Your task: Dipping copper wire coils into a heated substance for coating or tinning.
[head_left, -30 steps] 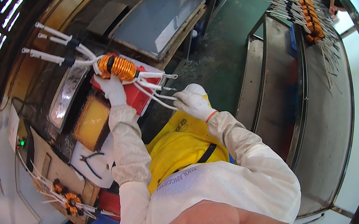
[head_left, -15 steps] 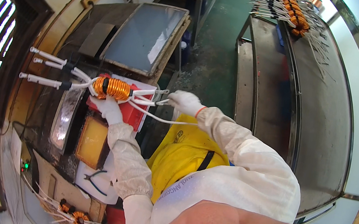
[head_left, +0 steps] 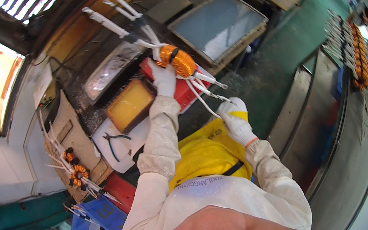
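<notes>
Gripping copper coil (head_left: 176,60), left hand (head_left: 164,79) closed round it; right hand (head_left: 238,126) pinches white lead (head_left: 201,99). Winding looks complete; leads unsorted.

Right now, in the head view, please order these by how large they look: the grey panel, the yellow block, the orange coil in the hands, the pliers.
1. grey panel
2. yellow block
3. orange coil, windings only
4. pliers

The coil and pliers look close in size, so their order is unsure.
</notes>
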Demonstrator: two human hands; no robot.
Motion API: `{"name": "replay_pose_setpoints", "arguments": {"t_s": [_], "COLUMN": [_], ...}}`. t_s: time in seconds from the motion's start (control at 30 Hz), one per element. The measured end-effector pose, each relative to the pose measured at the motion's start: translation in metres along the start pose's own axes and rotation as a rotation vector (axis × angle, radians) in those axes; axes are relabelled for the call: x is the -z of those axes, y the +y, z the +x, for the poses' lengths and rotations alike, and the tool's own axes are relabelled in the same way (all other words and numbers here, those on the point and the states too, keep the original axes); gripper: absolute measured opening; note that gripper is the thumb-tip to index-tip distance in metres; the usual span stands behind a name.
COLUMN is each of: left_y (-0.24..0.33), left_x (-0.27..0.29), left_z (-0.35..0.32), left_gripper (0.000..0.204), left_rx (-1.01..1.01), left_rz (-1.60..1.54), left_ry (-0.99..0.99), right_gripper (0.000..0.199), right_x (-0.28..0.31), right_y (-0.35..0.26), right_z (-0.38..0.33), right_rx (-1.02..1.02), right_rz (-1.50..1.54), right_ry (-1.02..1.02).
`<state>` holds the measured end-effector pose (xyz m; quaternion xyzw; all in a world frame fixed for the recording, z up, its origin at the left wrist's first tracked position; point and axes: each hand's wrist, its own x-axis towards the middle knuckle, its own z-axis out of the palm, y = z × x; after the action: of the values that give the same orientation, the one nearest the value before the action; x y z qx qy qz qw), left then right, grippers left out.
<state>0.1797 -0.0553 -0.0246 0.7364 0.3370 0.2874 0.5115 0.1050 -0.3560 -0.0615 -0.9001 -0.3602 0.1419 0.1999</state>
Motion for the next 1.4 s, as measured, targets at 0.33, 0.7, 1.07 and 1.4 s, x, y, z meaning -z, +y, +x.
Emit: {"name": "replay_pose_setpoints", "arguments": {"t_s": [0.33, 0.7, 1.07, 1.4], "left_y": [0.009, 0.019, 0.019, -0.005], "left_x": [-0.003, -0.002, 0.0, -0.006], "left_z": [-0.008, -0.013, -0.006, 0.0], "left_gripper": [0.085, 0.089, 0.088, 0.099], "left_rx": [0.07, 0.115, 0.112, 0.033], "left_rz": [0.11, 0.165, 0.128, 0.039], "left_ry": [0.024, -0.061, -0.085, -0.126], "right_gripper": [0.037, 0.038, 0.038, 0.04], "right_x": [0.047, 0.067, 0.176, 0.104], "right_y": [0.002, 0.029, -0.11, -0.133], "right_z": [0.001, 0.032, 0.149, 0.183], "right_rx": [-0.046, 0.049, 0.508, 0.228], "right_rz": [-0.18, -0.067, 0.224, 0.482], "right_ry": [-0.093, -0.37, 0.711, 0.759]}}
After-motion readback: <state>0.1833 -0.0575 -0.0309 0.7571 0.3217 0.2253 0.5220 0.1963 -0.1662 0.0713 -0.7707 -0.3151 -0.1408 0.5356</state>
